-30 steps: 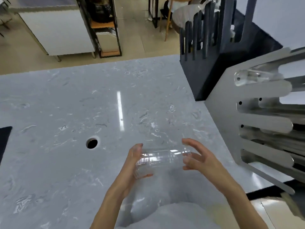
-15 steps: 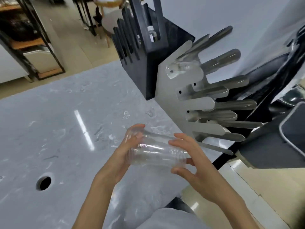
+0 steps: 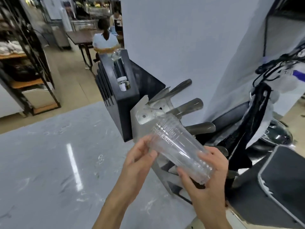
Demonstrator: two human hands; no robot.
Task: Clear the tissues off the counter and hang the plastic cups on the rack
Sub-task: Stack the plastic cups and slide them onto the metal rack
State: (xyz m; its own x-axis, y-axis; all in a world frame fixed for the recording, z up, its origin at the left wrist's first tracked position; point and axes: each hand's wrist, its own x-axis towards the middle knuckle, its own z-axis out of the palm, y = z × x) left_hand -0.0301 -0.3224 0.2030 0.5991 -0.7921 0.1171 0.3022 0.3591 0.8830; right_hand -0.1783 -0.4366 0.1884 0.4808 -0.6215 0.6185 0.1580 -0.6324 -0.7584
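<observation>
We hold the clear plastic cup [image 3: 178, 146] tilted before the metal rack [image 3: 143, 113], our right hand [image 3: 206, 184] clasped around its lower end, our left hand [image 3: 138, 161] pinching its side near the upper end.

Both bare forearms reach up from the bottom edge and converge toward the middle right. The left hand [image 3: 140, 160] is raised with its palm turned right, thumb and fingers [image 3: 145, 142] lightly curled, the fingertips touching the wide ribbed end of a clear plastic cup stack [image 3: 179, 146] that lies tilted between the hands. The right hand [image 3: 208, 177] sits lower and just to the right, palm up and inward, cupping the stack's narrow base: thumb stretched across the underside, the other fingers wrapped over the top. The right wrist bends back slightly; the left stays nearly straight
</observation>
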